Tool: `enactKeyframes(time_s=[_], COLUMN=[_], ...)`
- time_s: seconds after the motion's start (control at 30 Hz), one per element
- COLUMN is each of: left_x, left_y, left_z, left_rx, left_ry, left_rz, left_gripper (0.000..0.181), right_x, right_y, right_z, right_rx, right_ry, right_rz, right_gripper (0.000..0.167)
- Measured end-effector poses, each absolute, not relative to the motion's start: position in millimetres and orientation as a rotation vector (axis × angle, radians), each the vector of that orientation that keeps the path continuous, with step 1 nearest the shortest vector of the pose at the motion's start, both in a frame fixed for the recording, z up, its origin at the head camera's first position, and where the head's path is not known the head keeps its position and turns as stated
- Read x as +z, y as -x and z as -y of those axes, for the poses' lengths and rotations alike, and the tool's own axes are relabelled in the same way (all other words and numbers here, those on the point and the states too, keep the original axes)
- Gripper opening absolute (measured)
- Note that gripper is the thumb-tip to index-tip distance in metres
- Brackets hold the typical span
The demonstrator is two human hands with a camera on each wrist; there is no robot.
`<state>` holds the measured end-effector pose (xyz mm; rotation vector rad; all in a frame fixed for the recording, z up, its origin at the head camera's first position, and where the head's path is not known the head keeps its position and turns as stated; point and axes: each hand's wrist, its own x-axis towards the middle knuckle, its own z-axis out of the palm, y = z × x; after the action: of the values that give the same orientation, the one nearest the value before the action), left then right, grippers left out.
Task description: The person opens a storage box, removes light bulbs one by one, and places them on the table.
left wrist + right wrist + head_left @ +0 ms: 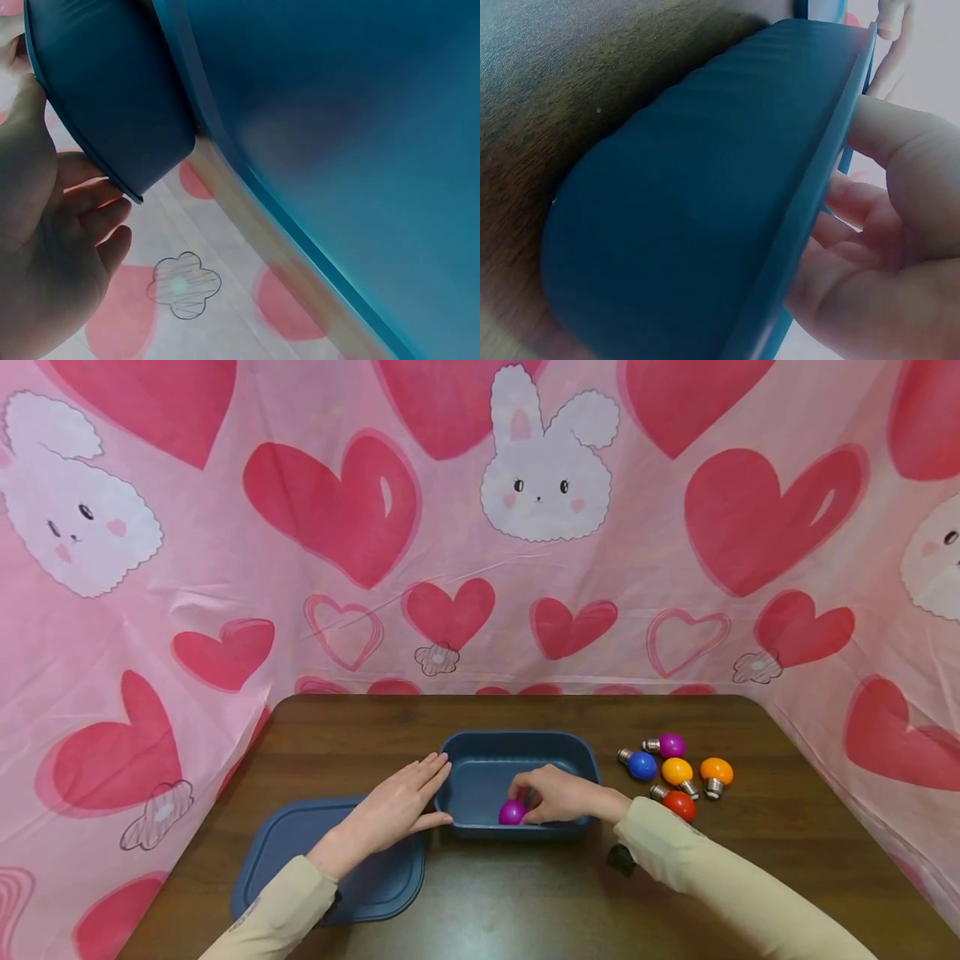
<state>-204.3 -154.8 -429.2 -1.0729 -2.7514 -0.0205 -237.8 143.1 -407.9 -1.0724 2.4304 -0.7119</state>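
Note:
A dark blue rectangular box [517, 742] stands without its cover on the table. My right hand [558, 793] reaches over its near right side and pinches a purple light bulb [512, 812] low inside, near the front wall; the bulb's base is hidden. In the right wrist view, the box's outer wall [675, 195] hides the bulb, and my right fingers dip behind the rim. My left hand [397, 802] touches the box's left rim with fairly straight fingers, thumb at the near corner. The left wrist view has that hand [52, 217] against the box's side [112, 97].
The matching blue lid [375, 893] lies flat to the left, partly under my left forearm. Right of the box lie several loose bulbs: a blue bulb [642, 766], a purple one [672, 745], two orange ones [677, 772] and a red one [680, 806]. A pink heart-print cloth [450, 552] hangs behind.

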Motion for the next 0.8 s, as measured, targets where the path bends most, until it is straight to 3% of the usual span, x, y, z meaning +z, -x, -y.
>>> enactKeyframes(time_s=[0.8], left_x=[-431], left_y=[207], left_z=[156], left_rx=[-0.002], left_ry=[1.096], left_rz=[2.765], left_gripper=[0.079], right_x=[-375], right_y=[238], right_z=[-201], right_rx=[-0.947], right_ry=[0.899], right_rz=[-2.628], right_gripper=[0.036])
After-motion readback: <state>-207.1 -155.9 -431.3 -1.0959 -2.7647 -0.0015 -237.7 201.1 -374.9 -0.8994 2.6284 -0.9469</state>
